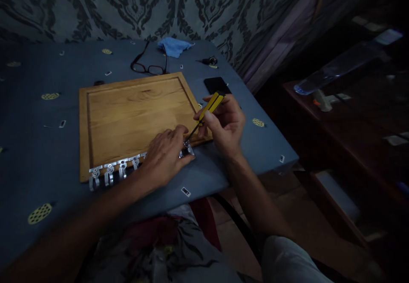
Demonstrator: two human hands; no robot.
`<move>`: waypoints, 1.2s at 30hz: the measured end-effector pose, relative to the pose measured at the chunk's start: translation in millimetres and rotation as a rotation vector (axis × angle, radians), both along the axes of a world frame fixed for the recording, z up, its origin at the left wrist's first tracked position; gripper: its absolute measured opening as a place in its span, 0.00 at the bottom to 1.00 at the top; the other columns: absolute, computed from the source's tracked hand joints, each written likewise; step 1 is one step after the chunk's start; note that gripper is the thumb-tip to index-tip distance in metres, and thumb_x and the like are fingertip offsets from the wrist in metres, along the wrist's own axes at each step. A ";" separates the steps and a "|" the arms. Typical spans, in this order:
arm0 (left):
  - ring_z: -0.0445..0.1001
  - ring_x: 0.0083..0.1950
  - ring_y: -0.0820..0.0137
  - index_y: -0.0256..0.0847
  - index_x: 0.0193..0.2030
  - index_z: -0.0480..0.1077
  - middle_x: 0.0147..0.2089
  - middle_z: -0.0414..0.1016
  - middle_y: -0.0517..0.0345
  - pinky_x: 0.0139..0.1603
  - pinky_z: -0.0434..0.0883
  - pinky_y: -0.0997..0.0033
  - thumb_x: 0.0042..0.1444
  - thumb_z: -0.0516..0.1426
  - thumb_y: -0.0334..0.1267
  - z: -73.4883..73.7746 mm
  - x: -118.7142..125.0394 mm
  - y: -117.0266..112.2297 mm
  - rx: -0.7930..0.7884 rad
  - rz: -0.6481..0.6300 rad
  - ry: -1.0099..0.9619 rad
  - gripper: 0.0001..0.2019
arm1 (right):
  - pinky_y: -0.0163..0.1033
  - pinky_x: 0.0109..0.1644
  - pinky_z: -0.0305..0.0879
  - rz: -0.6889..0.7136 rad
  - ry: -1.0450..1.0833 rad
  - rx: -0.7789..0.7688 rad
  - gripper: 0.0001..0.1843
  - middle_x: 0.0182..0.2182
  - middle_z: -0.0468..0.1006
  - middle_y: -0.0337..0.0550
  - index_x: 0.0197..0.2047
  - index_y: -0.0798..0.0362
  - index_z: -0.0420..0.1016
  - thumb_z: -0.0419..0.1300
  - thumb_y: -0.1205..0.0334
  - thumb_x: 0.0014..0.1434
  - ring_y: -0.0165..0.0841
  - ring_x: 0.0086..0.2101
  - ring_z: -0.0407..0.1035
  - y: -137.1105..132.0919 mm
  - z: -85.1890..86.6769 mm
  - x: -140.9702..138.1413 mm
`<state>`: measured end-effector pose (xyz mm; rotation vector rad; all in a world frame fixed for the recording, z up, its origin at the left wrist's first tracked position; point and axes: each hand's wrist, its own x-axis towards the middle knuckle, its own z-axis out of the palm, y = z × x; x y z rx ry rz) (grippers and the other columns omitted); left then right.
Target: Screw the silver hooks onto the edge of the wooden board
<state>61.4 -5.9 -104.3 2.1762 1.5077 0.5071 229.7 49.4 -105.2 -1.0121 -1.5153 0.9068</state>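
A wooden panel (134, 117) with a raised frame lies on the table. Along its near edge runs a metal rail with several shiny hooks (110, 174); its middle is covered by my left hand (164, 153). The thumb and fingers of that hand close around the metal hook (188, 150) at the right end. My right hand (226, 123) grips a yellow and black screwdriver (212, 105), slanted down to the left. Its tip meets the same end hook, though the screw itself is too small to make out.
Eyeglasses (148, 68), a blue cloth (175, 47) and keys (209, 60) lie at the back of the blue table (64, 138). A dark phone-like slab (217, 85) is right of the panel. On a dark side surface at right are a clear bottle (338, 68) and small items.
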 end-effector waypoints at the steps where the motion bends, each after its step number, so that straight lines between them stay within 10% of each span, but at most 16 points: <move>1: 0.78 0.55 0.53 0.44 0.56 0.61 0.52 0.80 0.51 0.56 0.74 0.53 0.59 0.68 0.37 0.4 0.1 0.1 0.001 -0.002 0.002 0.23 | 0.39 0.22 0.68 0.018 -0.002 -0.005 0.33 0.36 0.80 0.40 0.52 0.42 0.71 0.59 0.23 0.59 0.29 0.22 0.70 -0.8 1.2 0.7; 14: 0.78 0.56 0.53 0.43 0.55 0.62 0.53 0.80 0.50 0.57 0.73 0.52 0.59 0.69 0.35 7.7 2.1 0.6 -0.056 0.012 0.014 0.23 | 0.38 0.18 0.65 0.045 0.137 0.000 0.29 0.28 0.79 0.35 0.32 0.46 0.71 0.73 0.30 0.51 0.25 0.14 0.62 -3.9 10.5 -1.4; 21: 0.78 0.55 0.52 0.40 0.56 0.62 0.52 0.80 0.48 0.56 0.73 0.52 0.60 0.69 0.36 8.1 1.8 1.4 -0.067 -0.006 0.024 0.23 | 0.38 0.23 0.72 0.092 0.129 -0.011 0.27 0.34 0.86 0.39 0.41 0.47 0.82 0.71 0.32 0.55 0.28 0.19 0.72 -4.1 9.9 0.4; 27: 0.78 0.56 0.52 0.43 0.54 0.62 0.52 0.80 0.49 0.56 0.74 0.52 0.59 0.69 0.36 5.2 1.8 0.5 -0.042 0.010 0.013 0.23 | 0.30 0.16 0.63 0.112 0.205 0.050 0.24 0.20 0.75 0.28 0.32 0.49 0.75 0.78 0.40 0.50 0.23 0.14 0.65 -0.6 7.1 -2.5; 36: 0.78 0.57 0.53 0.44 0.55 0.62 0.53 0.80 0.50 0.58 0.74 0.51 0.59 0.68 0.36 2.3 1.0 0.7 -0.016 0.002 0.001 0.24 | 0.28 0.15 0.64 0.019 0.297 0.149 0.23 0.26 0.81 0.31 0.33 0.47 0.71 0.75 0.41 0.55 0.23 0.17 0.68 2.4 -1.7 -0.5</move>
